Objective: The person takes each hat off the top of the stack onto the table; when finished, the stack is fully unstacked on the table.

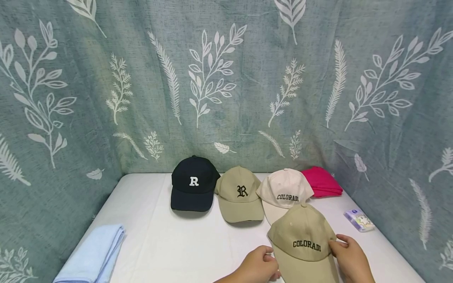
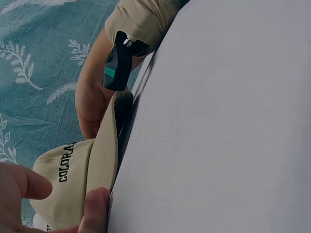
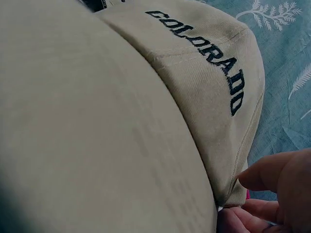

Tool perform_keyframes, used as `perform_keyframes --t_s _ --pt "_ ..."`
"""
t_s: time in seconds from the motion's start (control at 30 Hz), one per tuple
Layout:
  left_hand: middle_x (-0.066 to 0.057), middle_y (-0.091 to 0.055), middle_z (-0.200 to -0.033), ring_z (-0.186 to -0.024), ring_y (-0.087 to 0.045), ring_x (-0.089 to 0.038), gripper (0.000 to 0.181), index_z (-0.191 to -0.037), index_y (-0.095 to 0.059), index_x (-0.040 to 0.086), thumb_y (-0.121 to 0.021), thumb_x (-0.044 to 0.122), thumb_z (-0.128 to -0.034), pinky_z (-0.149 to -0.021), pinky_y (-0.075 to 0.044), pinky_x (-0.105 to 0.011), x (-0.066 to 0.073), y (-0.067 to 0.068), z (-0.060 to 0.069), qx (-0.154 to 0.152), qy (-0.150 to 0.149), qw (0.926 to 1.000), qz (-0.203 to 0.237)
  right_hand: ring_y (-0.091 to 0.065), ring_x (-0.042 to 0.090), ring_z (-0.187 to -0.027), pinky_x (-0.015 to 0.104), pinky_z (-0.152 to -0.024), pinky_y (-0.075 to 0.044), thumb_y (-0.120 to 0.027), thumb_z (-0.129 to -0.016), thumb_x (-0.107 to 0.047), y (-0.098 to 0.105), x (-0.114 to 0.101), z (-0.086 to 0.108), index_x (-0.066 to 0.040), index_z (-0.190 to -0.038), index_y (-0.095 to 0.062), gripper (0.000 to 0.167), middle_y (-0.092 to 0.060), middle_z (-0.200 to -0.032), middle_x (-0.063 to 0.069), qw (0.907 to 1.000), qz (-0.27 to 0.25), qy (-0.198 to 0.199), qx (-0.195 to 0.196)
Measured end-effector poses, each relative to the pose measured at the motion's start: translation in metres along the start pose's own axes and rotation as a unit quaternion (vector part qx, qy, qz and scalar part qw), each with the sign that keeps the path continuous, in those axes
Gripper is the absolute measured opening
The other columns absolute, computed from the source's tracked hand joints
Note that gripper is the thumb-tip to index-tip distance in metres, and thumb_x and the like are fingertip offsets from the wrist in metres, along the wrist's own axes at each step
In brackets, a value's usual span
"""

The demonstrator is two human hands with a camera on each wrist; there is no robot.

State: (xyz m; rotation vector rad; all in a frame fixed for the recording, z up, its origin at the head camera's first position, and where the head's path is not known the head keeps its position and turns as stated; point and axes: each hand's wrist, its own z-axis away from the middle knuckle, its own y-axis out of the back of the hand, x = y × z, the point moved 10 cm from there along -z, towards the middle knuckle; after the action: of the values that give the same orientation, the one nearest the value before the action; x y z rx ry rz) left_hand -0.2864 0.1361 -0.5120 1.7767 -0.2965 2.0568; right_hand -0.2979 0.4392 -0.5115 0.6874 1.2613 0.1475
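One khaki COLORADO cap (image 1: 304, 234) takes centre stage, front right on the white bench (image 1: 148, 243), crown towards the back, brim pointing at the person and running out of the bottom of the head view. And look at the right hand (image 1: 352, 257): its grip is pinching the cap's lower side edge, thumb and fingers pressed onto the fabric, plain to see from the right wrist. Over on the other flank, the left hand (image 1: 260, 265) sits right by the brim, its grip spread, a clear gap between two digits in the left wrist view; whether it touches the brim, I cannot tell. Just behind, seen from the head, the crown covers part of the brim of a cream COLORADO cap (image 1: 283, 184), and the line runs on leftwards: a khaki R cap (image 1: 238, 198) with its black Gothic letter, then a dark cap (image 1: 192, 192) with a blocky white R, both brims forward. Folded magenta cloth (image 1: 323, 182) peeks out behind the cream cap, a small tissue pack (image 1: 359, 220) lies near the right edge, and way out left it's a folded light-blue towel (image 1: 90, 255). Backing it all, a teal curtain (image 1: 255, 102) printed with white leaves and sprigs.
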Motion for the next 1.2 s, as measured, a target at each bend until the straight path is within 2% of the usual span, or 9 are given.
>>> perform_keyframes --t_s 0.13,0.23,0.43,0.6,0.8,0.9,0.97,1.1,1.2 --pt "-0.002 -0.068 -0.085 -0.071 -0.071 -0.013 0.043 -0.129 -0.062 -0.003 -0.061 0.008 -0.0875 -0.07 -0.06 -0.025 -0.004 0.001 -0.001 0.002 -0.001 1.0 0.005 -0.064 0.009 -0.089 0.023 -0.073 -0.049 -0.059 -0.104 -0.031 0.0 0.001 0.0 0.015 -0.152 -0.033 0.071 -0.07 -0.121 0.026 1.0 -0.004 -0.006 0.007" --pt "-0.003 -0.065 -0.087 -0.072 -0.071 -0.013 0.038 -0.126 -0.063 -0.002 -0.06 0.008 -0.0898 -0.069 -0.06 -0.025 -0.009 0.001 -0.002 -0.003 0.013 0.9998 0.015 -0.064 0.012 -0.088 0.025 -0.071 -0.048 -0.059 -0.103 -0.032 0.001 0.004 -0.001 0.015 -0.151 -0.034 0.071 -0.071 -0.115 0.025 0.9995 -0.013 -0.019 0.02" --pt "-0.005 -0.067 -0.085 -0.07 -0.073 -0.013 0.03 -0.119 -0.065 0.001 -0.061 0.005 -0.0897 -0.067 -0.062 -0.024 -0.01 0.002 -0.001 -0.012 0.026 0.9992 0.029 -0.065 0.012 -0.081 0.025 -0.064 -0.054 -0.058 -0.102 -0.027 0.005 0.006 0.001 0.013 -0.149 -0.04 0.064 -0.068 -0.11 0.02 0.9941 -0.06 -0.043 0.08" --pt "-0.007 -0.07 -0.084 -0.067 -0.073 -0.013 0.02 -0.109 -0.065 0.004 -0.06 0.002 -0.09 -0.064 -0.062 -0.025 -0.009 0.009 0.0 -0.01 0.034 0.9985 0.043 -0.064 0.006 -0.075 0.02 -0.064 -0.058 -0.057 -0.104 -0.023 0.01 0.001 0.005 0.011 -0.147 -0.045 0.056 -0.067 -0.106 0.015 0.9856 -0.114 -0.03 0.121" --pt "-0.008 -0.07 -0.085 -0.067 -0.072 -0.014 0.018 -0.105 -0.064 0.004 -0.054 0.002 -0.09 -0.061 -0.062 -0.025 -0.011 0.019 -0.001 0.0 0.036 0.9984 0.045 -0.063 0.002 -0.07 0.019 -0.062 -0.058 -0.058 -0.104 -0.018 0.014 0.003 0.011 0.006 -0.146 -0.047 0.05 -0.063 -0.088 -0.007 0.9627 -0.213 -0.051 0.158" --pt "-0.008 -0.069 -0.085 -0.067 -0.071 -0.014 0.018 -0.106 -0.065 0.003 -0.055 0.004 -0.0902 -0.061 -0.062 -0.025 -0.012 0.024 -0.001 0.004 0.033 0.9982 0.05 -0.063 0.003 -0.071 0.018 -0.063 -0.058 -0.059 -0.104 -0.018 0.016 -0.001 0.015 0.001 -0.14 -0.051 0.041 -0.06 -0.088 -0.008 0.9506 -0.25 -0.05 0.177" --pt "-0.008 -0.069 -0.085 -0.067 -0.071 -0.014 0.018 -0.106 -0.065 0.002 -0.056 0.004 -0.09 -0.061 -0.061 -0.025 -0.013 0.028 -0.001 0.007 0.031 0.9981 0.053 -0.062 0.003 -0.072 0.016 -0.063 -0.058 -0.059 -0.104 -0.018 0.018 -0.004 0.018 -0.008 -0.13 -0.056 0.028 -0.059 -0.088 -0.008 0.9422 -0.272 -0.049 0.189" --pt "-0.008 -0.069 -0.086 -0.067 -0.07 -0.013 0.019 -0.107 -0.065 0.002 -0.058 0.005 -0.0891 -0.06 -0.061 -0.025 -0.015 0.036 -0.002 0.012 0.033 0.9974 0.063 -0.062 0.003 -0.074 0.014 -0.064 -0.057 -0.06 -0.103 -0.015 0.024 -0.017 0.027 -0.019 -0.115 -0.058 0.012 -0.061 -0.087 -0.009 0.9219 -0.325 -0.022 0.21" --pt "-0.008 -0.069 -0.086 -0.067 -0.07 -0.014 0.02 -0.107 -0.065 0.002 -0.057 0.005 -0.0891 -0.06 -0.06 -0.025 -0.016 0.045 -0.002 0.019 0.036 0.9969 0.068 -0.061 0.004 -0.076 0.013 -0.065 -0.056 -0.06 -0.104 -0.012 0.026 -0.036 0.034 -0.018 -0.115 -0.059 0.012 -0.062 -0.089 -0.008 0.912 -0.35 0.02 0.214"
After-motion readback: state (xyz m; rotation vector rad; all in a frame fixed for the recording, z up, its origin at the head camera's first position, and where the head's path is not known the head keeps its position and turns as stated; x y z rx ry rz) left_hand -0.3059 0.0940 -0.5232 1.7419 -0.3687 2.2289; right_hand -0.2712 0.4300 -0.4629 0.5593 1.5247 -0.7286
